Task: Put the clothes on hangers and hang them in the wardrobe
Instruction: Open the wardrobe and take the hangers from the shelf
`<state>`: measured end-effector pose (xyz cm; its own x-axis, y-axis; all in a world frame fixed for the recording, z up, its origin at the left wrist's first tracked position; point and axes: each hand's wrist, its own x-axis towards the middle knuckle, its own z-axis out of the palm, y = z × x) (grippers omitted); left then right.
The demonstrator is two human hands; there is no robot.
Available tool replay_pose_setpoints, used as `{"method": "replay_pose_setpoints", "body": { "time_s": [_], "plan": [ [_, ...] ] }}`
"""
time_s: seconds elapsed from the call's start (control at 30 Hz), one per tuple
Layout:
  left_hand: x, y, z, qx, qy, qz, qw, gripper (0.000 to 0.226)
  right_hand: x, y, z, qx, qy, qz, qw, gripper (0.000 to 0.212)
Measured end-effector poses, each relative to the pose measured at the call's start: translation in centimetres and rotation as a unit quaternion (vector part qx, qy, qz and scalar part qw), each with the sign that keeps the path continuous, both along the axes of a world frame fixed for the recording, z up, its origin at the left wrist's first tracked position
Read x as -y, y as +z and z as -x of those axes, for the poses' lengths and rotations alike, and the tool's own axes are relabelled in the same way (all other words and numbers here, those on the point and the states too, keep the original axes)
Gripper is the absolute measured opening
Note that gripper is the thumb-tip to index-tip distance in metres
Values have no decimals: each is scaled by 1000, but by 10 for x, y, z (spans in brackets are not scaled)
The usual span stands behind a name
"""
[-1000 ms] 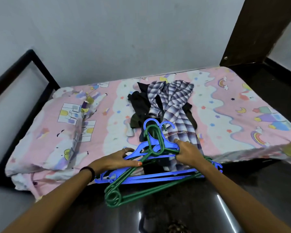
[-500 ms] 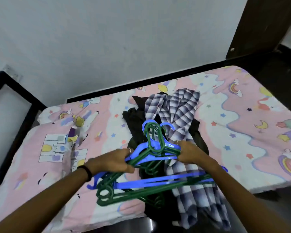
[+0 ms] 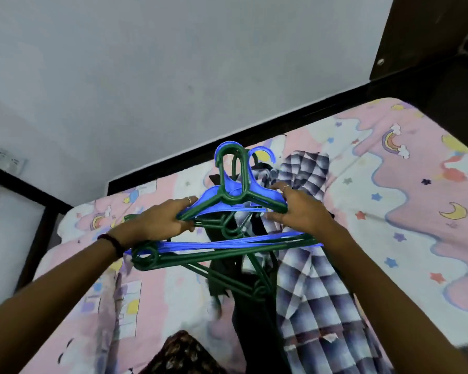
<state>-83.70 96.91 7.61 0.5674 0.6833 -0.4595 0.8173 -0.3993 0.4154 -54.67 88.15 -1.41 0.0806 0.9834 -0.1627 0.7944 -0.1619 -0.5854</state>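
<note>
- Bundle of blue and green plastic hangers [image 3: 227, 211] at frame centre, lifted above the bed, hooks pointing up.
- Left hand [image 3: 157, 222] curled round the bundle's left shoulder; right hand [image 3: 300, 211] gripping its right shoulder.
- Checked shirt [image 3: 314, 292] and dark garment [image 3: 251, 314] lying under the hangers, centre to lower right, on the pink cartoon bedsheet [image 3: 416, 211].
- No legible brand or writing.
- Wall socket [image 3: 7, 159] at left edge.

Both hands, left hand [image 3: 157, 221] and right hand [image 3: 299, 210], have lifted the bundle of blue and green plastic hangers [image 3: 231, 201] off the clothes; camera now closer over the bed.
</note>
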Motion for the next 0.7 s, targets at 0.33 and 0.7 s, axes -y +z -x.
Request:
{"method": "replay_pose_setpoints", "body": {
  "time_s": [0.33,0.7],
  "plan": [
    [-57,-58,81,102,61,47,992,14,-42,-74,50,-22,-43,-77,996,48],
    [-265,-278,255,167,204,93,960,22,-208,-221,167,44,-110,-190,975,54]
  ]
}}
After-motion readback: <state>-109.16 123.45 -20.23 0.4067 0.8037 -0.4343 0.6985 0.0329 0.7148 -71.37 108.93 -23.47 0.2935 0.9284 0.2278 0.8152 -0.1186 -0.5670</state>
